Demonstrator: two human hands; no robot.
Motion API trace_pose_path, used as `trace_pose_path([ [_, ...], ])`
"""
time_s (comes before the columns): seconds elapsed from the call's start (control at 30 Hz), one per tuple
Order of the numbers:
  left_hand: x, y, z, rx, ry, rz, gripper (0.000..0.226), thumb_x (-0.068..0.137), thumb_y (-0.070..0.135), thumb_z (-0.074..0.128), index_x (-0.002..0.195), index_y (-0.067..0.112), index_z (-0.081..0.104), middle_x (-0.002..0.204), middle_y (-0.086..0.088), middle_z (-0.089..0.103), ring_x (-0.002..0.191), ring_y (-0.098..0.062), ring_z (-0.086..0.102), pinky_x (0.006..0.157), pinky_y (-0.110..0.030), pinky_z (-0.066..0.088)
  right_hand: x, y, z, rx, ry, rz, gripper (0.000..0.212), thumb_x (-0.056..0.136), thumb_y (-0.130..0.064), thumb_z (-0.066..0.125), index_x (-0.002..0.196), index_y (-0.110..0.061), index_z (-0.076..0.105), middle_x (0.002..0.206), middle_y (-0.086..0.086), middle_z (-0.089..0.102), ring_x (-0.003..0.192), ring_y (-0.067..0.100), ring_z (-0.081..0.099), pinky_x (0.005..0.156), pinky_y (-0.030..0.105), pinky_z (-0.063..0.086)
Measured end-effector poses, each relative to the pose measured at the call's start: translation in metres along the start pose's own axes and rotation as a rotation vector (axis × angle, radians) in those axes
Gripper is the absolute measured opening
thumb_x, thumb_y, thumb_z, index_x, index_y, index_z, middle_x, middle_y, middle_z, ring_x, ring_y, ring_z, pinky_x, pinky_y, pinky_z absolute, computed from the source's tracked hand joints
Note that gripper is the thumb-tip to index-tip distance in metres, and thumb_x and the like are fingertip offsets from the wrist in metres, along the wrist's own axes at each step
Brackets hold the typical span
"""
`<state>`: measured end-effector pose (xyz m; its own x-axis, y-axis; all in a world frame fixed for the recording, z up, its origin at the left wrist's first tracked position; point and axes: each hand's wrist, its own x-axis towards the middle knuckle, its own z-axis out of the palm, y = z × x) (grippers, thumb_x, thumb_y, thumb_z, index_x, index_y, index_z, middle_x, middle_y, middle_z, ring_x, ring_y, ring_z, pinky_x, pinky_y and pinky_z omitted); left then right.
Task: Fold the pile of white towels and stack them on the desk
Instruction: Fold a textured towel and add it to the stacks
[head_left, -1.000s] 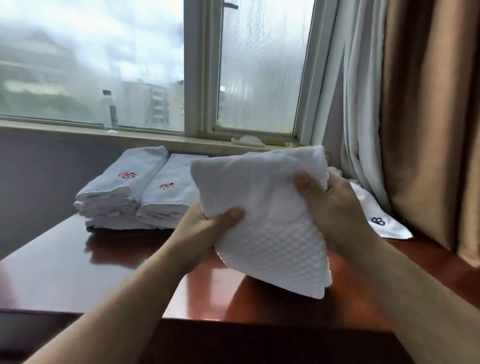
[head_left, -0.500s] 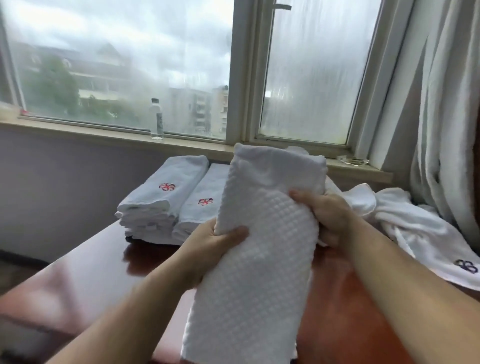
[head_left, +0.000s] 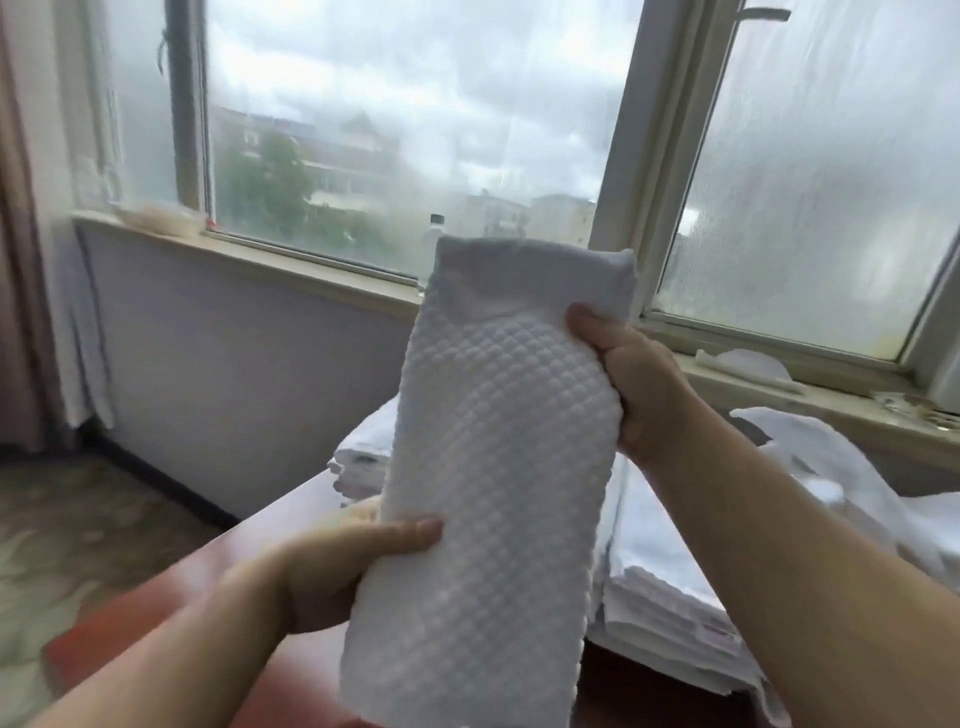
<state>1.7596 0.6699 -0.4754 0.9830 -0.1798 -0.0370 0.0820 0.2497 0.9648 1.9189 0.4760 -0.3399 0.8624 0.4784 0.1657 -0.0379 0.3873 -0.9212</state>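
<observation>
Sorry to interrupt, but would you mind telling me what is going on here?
A person holds a folded waffle-weave towel upright above the desk: the left hand grips its lower left edge, the right hand its upper right edge. Folded towels sit stacked on the desk behind it, and loose towels lie further right.

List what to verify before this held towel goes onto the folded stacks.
1. Left hand grips the towel at its lower left edge: ok.
2. Right hand grips its upper right edge: ok.
3. Towel folded into a narrow strip and held upright: ok.
4. Layers aligned: cannot tell, the back side is hidden.
5. Tops of the folded stacks free: cannot tell, the towel covers most of them.
6. Bare desk in front of the stacks: ok.
</observation>
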Motion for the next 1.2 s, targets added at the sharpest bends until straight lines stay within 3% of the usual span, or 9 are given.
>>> trace_pose_path([
  [0.2,0.033,0.086,-0.052,0.037,0.289,0.097,0.045,0.074,0.035,0.082,0.108,0.007,0.077,0.115,-0.02,0.072,0.095,-0.032,0.073,0.079,-0.042,0.061,0.106,-0.003,0.04,0.053,-0.014,0.002,0.039,0.102,-0.023,0.056,0.133,0.001,0.058,0.121,0.022,0.07,0.104,0.034,0.072,0.079,0.042,0.061],
  [0.43,0.098,0.1,-0.116,0.018,0.301,-0.094,0.054,0.082,0.04,0.076,0.117,-0.001,0.072,0.121,-0.021,0.07,0.101,-0.033,0.072,0.081,-0.045,0.061,0.209,0.035,0.022,-0.009,0.026,0.115,0.042,0.104,-0.032,0.053,0.132,-0.001,0.058,0.118,0.019,0.072,0.102,0.035,0.073,0.085,0.045,0.061],
  [0.53,0.124,0.085,-0.127,0.323,0.457,-0.267,0.049,0.091,0.053,0.065,0.11,0.009,0.076,0.103,-0.009,0.078,0.091,-0.024,0.076,0.074,-0.034,0.062,0.233,0.075,-0.006,-0.196,0.115,0.242,0.043,0.103,-0.038,0.055,0.13,-0.006,0.062,0.121,0.017,0.071,0.108,0.031,0.071,0.098,0.045,0.056],
  [0.67,0.141,0.078,-0.14,0.533,0.527,-0.31,0.051,0.092,0.063,0.058,0.099,0.017,0.078,0.09,0.001,0.079,0.081,-0.017,0.077,0.061,-0.022,0.057,0.245,0.119,-0.042,-0.342,0.171,0.404,0.046,0.098,-0.044,0.06,0.123,-0.006,0.067,0.112,0.018,0.075,0.101,0.033,0.073,0.092,0.047,0.058],
  [0.77,0.144,0.082,-0.143,0.57,0.524,-0.296,0.05,0.09,0.063,0.061,0.099,0.017,0.079,0.091,0.0,0.079,0.082,-0.018,0.077,0.067,-0.027,0.057,0.261,0.118,-0.05,-0.313,0.216,0.338,0.044,0.096,-0.043,0.066,0.12,-0.006,0.065,0.101,0.016,0.077,0.088,0.033,0.076,0.074,0.043,0.062],
  [0.87,0.149,0.093,-0.137,0.552,0.554,-0.193,0.048,0.089,0.06,0.063,0.1,0.015,0.078,0.09,0.0,0.079,0.08,-0.018,0.077,0.061,-0.026,0.058,0.275,0.112,-0.05,-0.282,0.261,0.216,0.049,0.093,-0.044,0.07,0.124,-0.008,0.061,0.108,0.016,0.075,0.096,0.037,0.074,0.091,0.051,0.058],
  [0.97,0.153,0.099,-0.132,0.965,0.657,-0.179,0.048,0.087,0.068,0.06,0.101,0.023,0.067,0.085,0.014,0.073,0.075,-0.006,0.069,0.063,-0.022,0.045,0.279,0.116,-0.05,-0.601,0.355,0.176,0.066,0.089,-0.045,0.072,0.14,-0.008,0.053,0.125,0.018,0.066,0.109,0.039,0.066,0.1,0.051,0.053],
  [1.1,0.154,0.1,-0.122,1.194,0.73,-0.201,0.067,0.09,0.067,0.054,0.145,0.031,0.041,0.127,0.01,0.058,0.107,-0.01,0.057,0.089,-0.03,0.045,0.277,0.114,-0.044,-1.02,0.498,0.091,0.069,0.089,-0.042,0.065,0.145,-0.008,0.045,0.137,0.018,0.054,0.118,0.036,0.058,0.089,0.033,0.047],
  [1.2,0.159,0.098,-0.106,1.336,0.695,-0.013,0.073,0.09,0.071,0.047,0.154,0.04,0.028,0.156,0.005,0.038,0.143,-0.019,0.033,0.117,-0.043,0.031,0.267,0.11,-0.038,-1.232,0.638,-0.138,0.06,0.09,-0.033,0.061,0.142,-0.011,0.04,0.139,0.02,0.044,0.125,0.037,0.047,0.091,0.041,0.041],
])
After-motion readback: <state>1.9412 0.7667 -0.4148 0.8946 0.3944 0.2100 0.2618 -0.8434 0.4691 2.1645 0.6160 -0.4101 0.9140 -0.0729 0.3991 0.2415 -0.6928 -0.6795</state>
